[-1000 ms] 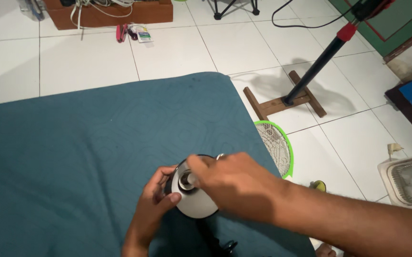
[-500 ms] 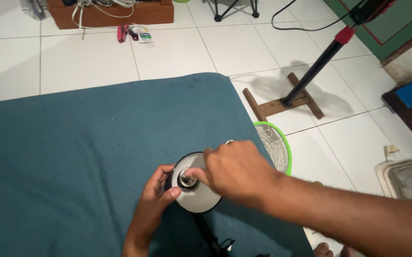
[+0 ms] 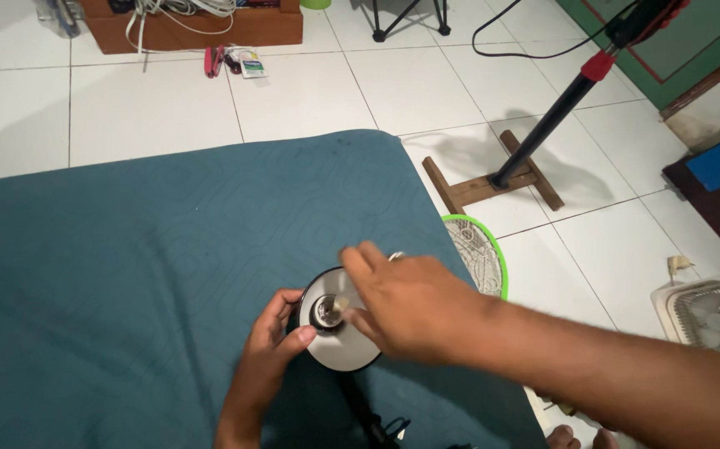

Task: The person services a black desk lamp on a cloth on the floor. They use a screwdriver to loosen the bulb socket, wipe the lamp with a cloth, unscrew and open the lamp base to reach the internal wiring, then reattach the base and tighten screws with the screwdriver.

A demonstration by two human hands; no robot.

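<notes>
Head view, looking down on a teal quilted mattress (image 3: 144, 274) that fills the left and centre of the frame. Low centre: a round lamp head (image 3: 339, 345), white inside with a black rim, lies on the mattress facing up, with a dark socket (image 3: 325, 313) in its middle. A black stem (image 3: 358, 403) runs from it toward the bottom edge.

Left hand (image 3: 264, 357) comes up from the bottom edge, wrist bent, fingers curled round the left rim of the lamp head and thumb pressed across its white face just beside the socket; it grips the shade. Right hand (image 3: 406, 303) reaches in from the lower right, forearm crossing the frame diagonally, palm down over the right half of the shade. Its fingers are narrowly bunched at the socket, fingertips touching something small and pale there; what it is cannot be told. The index finger sticks up toward frame top.

Right of the mattress, on the white tile floor: a green-rimmed racket-shaped swatter (image 3: 478, 254), partly under the mattress edge. Upper right: a black pole with a red collar on a wooden cross base (image 3: 493, 179). Far right edge: a small white fan (image 3: 709, 316). Top left: a wooden unit with cables (image 3: 194, 21).
</notes>
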